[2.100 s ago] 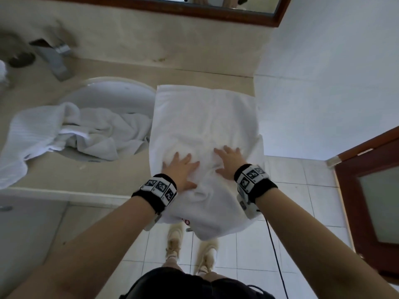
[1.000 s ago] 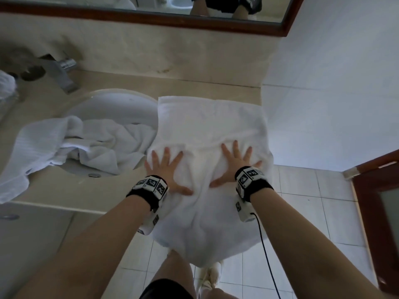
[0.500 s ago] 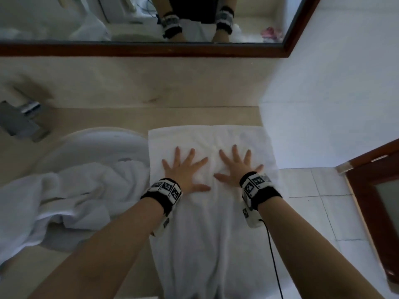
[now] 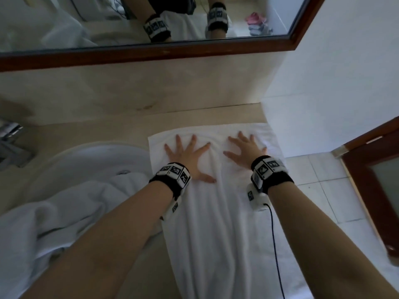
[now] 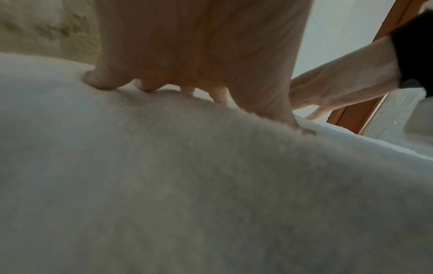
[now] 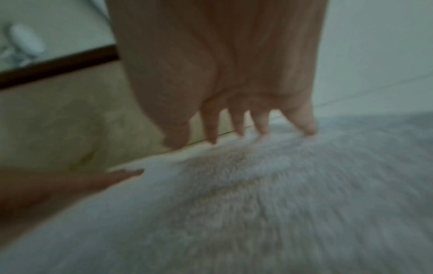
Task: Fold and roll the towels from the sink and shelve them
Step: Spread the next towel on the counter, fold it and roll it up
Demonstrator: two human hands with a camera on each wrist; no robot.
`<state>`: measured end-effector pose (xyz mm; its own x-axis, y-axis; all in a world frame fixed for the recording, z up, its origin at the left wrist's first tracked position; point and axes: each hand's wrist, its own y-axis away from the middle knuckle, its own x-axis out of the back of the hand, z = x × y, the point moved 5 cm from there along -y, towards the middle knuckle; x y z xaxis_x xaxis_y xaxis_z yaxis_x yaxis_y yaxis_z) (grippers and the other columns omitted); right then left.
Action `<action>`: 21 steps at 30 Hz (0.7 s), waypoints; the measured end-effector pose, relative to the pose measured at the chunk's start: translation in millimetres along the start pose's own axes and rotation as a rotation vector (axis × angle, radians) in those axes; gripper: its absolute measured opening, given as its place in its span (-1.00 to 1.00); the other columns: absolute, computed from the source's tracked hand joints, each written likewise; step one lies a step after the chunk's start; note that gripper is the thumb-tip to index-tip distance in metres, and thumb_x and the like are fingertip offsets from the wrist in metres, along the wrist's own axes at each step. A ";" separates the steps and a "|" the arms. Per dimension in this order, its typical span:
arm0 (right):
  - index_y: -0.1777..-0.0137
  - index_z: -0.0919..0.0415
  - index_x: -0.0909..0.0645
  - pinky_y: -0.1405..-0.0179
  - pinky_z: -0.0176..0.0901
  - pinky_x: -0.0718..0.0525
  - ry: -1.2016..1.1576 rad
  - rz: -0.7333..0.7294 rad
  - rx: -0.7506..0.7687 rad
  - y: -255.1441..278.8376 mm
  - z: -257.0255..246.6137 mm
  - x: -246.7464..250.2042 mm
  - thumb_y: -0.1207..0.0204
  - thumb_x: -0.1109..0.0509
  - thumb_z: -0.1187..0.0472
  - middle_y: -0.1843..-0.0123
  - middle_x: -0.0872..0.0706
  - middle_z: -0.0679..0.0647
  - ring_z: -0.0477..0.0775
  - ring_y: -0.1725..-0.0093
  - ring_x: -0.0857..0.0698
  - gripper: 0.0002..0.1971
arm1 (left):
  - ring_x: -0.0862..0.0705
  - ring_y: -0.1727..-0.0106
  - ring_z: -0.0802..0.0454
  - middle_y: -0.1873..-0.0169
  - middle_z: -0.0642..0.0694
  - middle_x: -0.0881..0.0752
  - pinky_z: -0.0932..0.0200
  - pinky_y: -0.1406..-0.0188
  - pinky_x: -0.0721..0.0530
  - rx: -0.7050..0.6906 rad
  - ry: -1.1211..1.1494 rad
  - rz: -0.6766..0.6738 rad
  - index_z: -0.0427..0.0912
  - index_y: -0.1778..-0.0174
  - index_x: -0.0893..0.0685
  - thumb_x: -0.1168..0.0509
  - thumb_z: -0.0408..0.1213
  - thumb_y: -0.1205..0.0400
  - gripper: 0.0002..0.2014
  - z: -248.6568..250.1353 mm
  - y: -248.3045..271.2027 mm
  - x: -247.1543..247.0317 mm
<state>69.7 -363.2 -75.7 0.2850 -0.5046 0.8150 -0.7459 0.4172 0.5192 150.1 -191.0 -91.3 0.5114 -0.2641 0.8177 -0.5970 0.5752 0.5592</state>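
A folded white towel (image 4: 220,212) lies lengthwise on the beige counter (image 4: 121,132), right of the sink, its near end hanging over the front edge. My left hand (image 4: 190,154) presses flat on its far left part, fingers spread. My right hand (image 4: 246,149) presses flat on its far right part, fingers spread too. In the left wrist view the left hand's fingers (image 5: 105,81) dig into the terry cloth (image 5: 187,185). The blurred right wrist view has the right hand's fingertips (image 6: 306,128) on the towel (image 6: 257,204). A second crumpled white towel (image 4: 64,212) spills out of the sink.
The white sink basin (image 4: 90,160) is left of the folded towel, a metal tap (image 4: 10,143) at far left. A wood-framed mirror (image 4: 151,55) runs above the backsplash. A white wall (image 4: 334,83) bounds the counter on the right, with a brown door (image 4: 377,190) beyond over tiled floor.
Both hands have slid forward along the towel toward its far edge, staying flat with fingers spread. The view has tilted up, bringing the mirror in.
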 end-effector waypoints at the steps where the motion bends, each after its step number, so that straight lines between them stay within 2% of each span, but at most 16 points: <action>1: -0.65 -0.12 -0.12 -0.58 0.48 -0.02 -0.094 0.152 -0.090 6.9 11.0 6.2 -0.59 -0.21 -0.22 -0.72 0.01 0.03 0.19 -0.70 0.02 -0.34 | 0.40 -0.61 -0.43 -0.66 0.04 0.31 -0.67 -0.40 0.27 -0.006 -0.002 0.018 0.39 -0.59 0.21 -0.24 0.63 -0.09 0.20 -0.3 0.9 -0.6; 3: -0.61 0.14 -0.21 -0.56 0.29 -0.26 -0.238 0.396 -0.338 26.4 43.8 11.8 -0.65 -0.20 -0.03 -0.63 -0.23 0.25 0.29 -0.60 -0.24 -0.42 | 0.31 -0.65 -0.37 -0.68 -0.01 0.23 -0.60 -0.47 0.24 -0.001 0.007 0.078 0.30 -0.63 0.14 -0.18 0.58 -0.25 0.08 -3.4 6.6 -1.2; 5: -0.56 0.31 -0.25 -0.43 0.23 -0.41 -0.309 0.404 -0.583 46.9 74.6 5.3 -0.67 -0.18 0.02 -0.53 -0.33 0.33 0.38 -0.49 -0.35 -0.45 | 0.24 -0.68 -0.29 -0.69 -0.04 0.16 -0.49 -0.55 0.22 0.000 0.010 0.177 0.21 -0.66 0.07 -0.10 0.47 -0.45 -0.09 -5.1 17.6 -4.0; 7: -0.47 0.40 -0.35 -0.36 0.21 -0.44 -0.344 0.357 -0.693 57.4 94.1 -3.9 -0.66 -0.20 -0.02 -0.47 -0.40 0.36 0.39 -0.44 -0.40 -0.45 | 0.23 -0.69 -0.24 -0.70 -0.03 0.12 -0.40 -0.60 0.23 -0.045 0.013 0.214 0.18 -0.66 0.05 -0.04 0.35 -0.57 -0.23 -3.2 27.0 -12.1; 10: -0.41 0.39 -0.46 -0.35 0.21 -0.43 -0.354 0.366 -0.702 56.6 106.5 -3.1 -0.58 -0.29 -0.13 -0.41 -0.42 0.36 0.36 -0.41 -0.40 -0.38 | 0.28 -0.68 -0.21 -0.70 -0.02 0.14 -0.33 -0.61 0.26 -0.130 0.018 0.150 0.21 -0.66 0.06 -0.04 0.32 -0.59 -0.26 1.5 30.6 -24.7; 14: -0.39 0.37 -0.47 -0.35 0.20 -0.42 -0.424 0.321 -0.749 53.7 107.2 -0.4 -0.48 -0.39 -0.19 -0.44 -0.37 0.35 0.35 -0.44 -0.34 -0.30 | 0.32 -0.68 -0.15 -0.69 0.02 0.18 -0.26 -0.61 0.34 -0.138 0.073 0.129 0.25 -0.65 0.05 -0.11 0.32 -0.57 -0.24 0.3 31.7 -26.9; 19: -0.32 0.26 -0.55 -0.29 0.17 -0.48 -0.454 0.401 -0.697 54.1 91.5 3.2 -0.50 -0.38 -0.03 -0.33 -0.49 0.30 0.34 -0.32 -0.46 -0.52 | 0.34 -0.68 -0.12 -0.69 0.05 0.19 -0.24 -0.61 0.35 -0.130 0.061 0.138 0.27 -0.65 0.07 -0.09 0.33 -0.57 -0.23 -0.6 32.1 -28.4; 21: -0.29 0.26 -0.58 -0.28 0.15 -0.51 -0.449 0.415 -0.666 55.1 84.9 1.9 -0.52 -0.33 -0.07 -0.29 -0.54 0.30 0.33 -0.29 -0.49 -0.53 | 0.34 -0.68 -0.11 -0.69 0.05 0.20 -0.23 -0.61 0.35 -0.129 0.065 0.134 0.27 -0.65 0.07 -0.10 0.33 -0.57 -0.23 -0.3 31.9 -28.6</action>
<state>-21.9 -405.3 -67.3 -0.2952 -0.4053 0.8652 -0.1936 0.9122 0.3612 116.6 -164.8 -96.9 0.4741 -0.1308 0.8707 -0.5805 0.6972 0.4207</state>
